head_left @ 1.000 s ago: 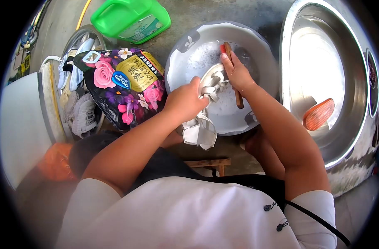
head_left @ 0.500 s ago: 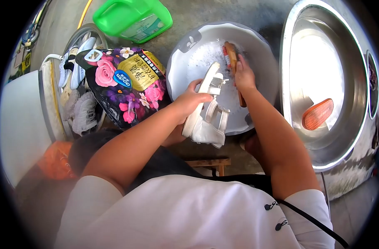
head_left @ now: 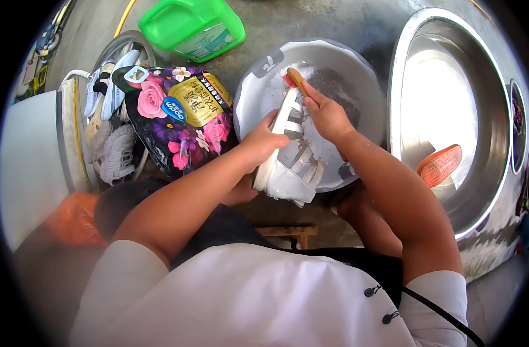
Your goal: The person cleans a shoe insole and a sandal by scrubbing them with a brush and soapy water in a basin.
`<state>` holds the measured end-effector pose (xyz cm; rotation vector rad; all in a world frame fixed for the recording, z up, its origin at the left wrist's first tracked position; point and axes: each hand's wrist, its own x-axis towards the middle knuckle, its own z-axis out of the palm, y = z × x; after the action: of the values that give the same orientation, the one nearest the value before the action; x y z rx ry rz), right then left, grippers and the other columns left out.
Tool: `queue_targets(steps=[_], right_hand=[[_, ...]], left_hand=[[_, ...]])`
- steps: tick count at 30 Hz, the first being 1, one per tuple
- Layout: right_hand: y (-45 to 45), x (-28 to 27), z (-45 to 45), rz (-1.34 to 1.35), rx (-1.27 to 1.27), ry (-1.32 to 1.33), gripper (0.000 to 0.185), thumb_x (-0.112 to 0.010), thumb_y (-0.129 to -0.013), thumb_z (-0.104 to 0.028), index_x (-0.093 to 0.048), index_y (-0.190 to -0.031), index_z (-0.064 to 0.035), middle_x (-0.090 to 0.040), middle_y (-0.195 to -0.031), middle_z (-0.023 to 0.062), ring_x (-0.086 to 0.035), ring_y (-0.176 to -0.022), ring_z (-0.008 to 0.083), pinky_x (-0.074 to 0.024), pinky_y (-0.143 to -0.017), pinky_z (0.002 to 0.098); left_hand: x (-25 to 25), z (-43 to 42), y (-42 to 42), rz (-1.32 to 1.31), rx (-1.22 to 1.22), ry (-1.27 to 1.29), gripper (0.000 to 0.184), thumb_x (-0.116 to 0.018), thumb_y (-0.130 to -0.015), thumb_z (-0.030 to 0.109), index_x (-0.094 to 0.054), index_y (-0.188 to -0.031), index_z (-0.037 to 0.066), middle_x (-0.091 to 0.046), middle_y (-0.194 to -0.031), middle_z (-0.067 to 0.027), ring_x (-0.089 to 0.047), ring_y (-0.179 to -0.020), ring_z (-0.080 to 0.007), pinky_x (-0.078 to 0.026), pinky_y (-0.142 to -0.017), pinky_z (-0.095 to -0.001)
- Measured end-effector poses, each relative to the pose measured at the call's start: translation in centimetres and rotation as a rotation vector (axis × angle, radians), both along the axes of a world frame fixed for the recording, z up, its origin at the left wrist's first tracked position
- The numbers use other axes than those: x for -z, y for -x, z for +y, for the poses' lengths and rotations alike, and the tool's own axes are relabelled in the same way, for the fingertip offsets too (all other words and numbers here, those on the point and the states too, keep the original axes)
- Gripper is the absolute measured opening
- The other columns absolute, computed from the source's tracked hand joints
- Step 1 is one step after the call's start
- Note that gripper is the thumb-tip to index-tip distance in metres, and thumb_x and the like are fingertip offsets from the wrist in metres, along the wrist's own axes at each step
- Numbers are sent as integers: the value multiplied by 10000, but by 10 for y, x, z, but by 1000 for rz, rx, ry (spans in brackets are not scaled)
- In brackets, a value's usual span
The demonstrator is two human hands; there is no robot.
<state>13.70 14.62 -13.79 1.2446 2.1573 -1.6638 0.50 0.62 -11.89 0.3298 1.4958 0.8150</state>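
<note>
A white strappy sandal [head_left: 286, 180] is tilted over the near side of a grey plastic basin [head_left: 366, 87], its toe end pointing away from me. My left hand [head_left: 263, 141] is closed around the sole at mid-length. In my right hand [head_left: 328, 117] is a wooden scrub brush [head_left: 297, 81] with reddish bristles, gripped by its handle. The brush head is at the far tip of the sandal, bristles towards it; whether they touch I cannot tell for sure. Soapy water with foam [head_left: 328, 81] lies in the basin below.
Left of the basin stands a flowered detergent bag [head_left: 160, 124], with a green jug [head_left: 189, 29] behind it. Several shoes [head_left: 118, 153] are piled farther left. At right, a large metal tub [head_left: 490, 168] holds an orange sole-shaped piece [head_left: 441, 166].
My right hand has brought the brush from the basin's right side leftwards to the sandal's far tip. The sandal has turned slightly in my left hand, which keeps its hold.
</note>
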Motion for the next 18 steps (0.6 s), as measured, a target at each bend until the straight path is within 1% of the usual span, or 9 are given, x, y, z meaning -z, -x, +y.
queue_targets(steps=[2, 4, 5, 7, 9, 12, 13, 14, 18], right_hand=[[4, 4, 4, -2, 96, 4, 465, -501, -1025, -241, -411, -1481, -236, -622, -1277, 155, -610, -1139, 271, -425, -1008, 310], [-8, -15, -15, 198, 97, 2, 471, -523, -1015, -253, -422, -1474, -263, -639, -1255, 149, -608, -1155, 256, -429, -1000, 314], [-14, -29, -26, 247, 28, 20, 476, -524, -1013, -246, -417, -1475, -289, -668, -1184, 155, -630, -1116, 271, -451, -970, 326], [-23, -45, -43, 235, -240, -85, 488, -529, -1008, -237, -410, -1473, -323, -676, -1128, 180, -649, -1056, 309, -470, -945, 340], [-14, -39, -35, 173, -215, -65, 478, -523, -1008, -270, -411, -1465, -358, -673, -1095, 204, -652, -1027, 339, -480, -930, 351], [15, -14, -16, 29, -15, -23, 454, -480, -1017, -321, -412, -1466, -343, -674, -1121, 199, -646, -1064, 331, -470, -946, 357], [19, 9, -7, 104, 72, 8, 464, -425, -1014, -365, -375, -1475, -380, -673, -1075, 215, -661, -966, 376, -493, -887, 419], [18, 28, 5, 54, 91, -109, 474, -423, -1014, -369, -364, -1484, -363, -673, -1097, 188, -663, -954, 357, -495, -891, 401], [-26, 140, 31, -150, 59, -270, 498, -427, -1018, -381, -340, -1505, -323, -651, -1186, 123, -652, -990, 285, -485, -926, 346]], left_hand=[[13, 2, 8, 57, 0, 6, 801, -615, -751, 74, -314, -1493, 51, -589, -1214, -151, -596, -1052, -223, -482, -887, -323], [9, 5, 17, 12, -50, 3, 832, -621, -754, 85, -281, -1513, 57, -591, -1212, -168, -608, -1038, -230, -494, -881, -338], [3, 7, 19, 109, -13, 36, 826, -620, -759, 90, -283, -1512, 57, -592, -1213, -172, -607, -1049, -227, -493, -877, -339], [16, 6, 15, 87, 3, 65, 696, -581, -771, 60, -396, -1441, 61, -601, -1082, -89, -588, -842, -158, -488, -735, -284], [25, 0, 12, 111, 11, 60, 692, -580, -770, 60, -399, -1437, 57, -600, -1080, -89, -588, -845, -155, -488, -735, -279], [23, -2, 13, 98, 1, 26, 699, -582, -764, 57, -398, -1438, 55, -599, -1075, -85, -585, -843, -144, -485, -728, -267], [18, -4, 13, 49, -7, 2, 710, -585, -759, 55, -395, -1443, 57, -598, -1071, -81, -582, -838, -136, -481, -721, -259], [7, 0, 13, 16, 48, 42, 790, -582, -737, 39, -345, -1491, 71, -572, -1245, -143, -577, -1074, -193, -457, -914, -308], [-3, 12, 8, 84, 13, -225, 764, -584, -735, 35, -377, -1469, 53, -600, -1221, -121, -587, -1062, -191, -462, -924, -302]])
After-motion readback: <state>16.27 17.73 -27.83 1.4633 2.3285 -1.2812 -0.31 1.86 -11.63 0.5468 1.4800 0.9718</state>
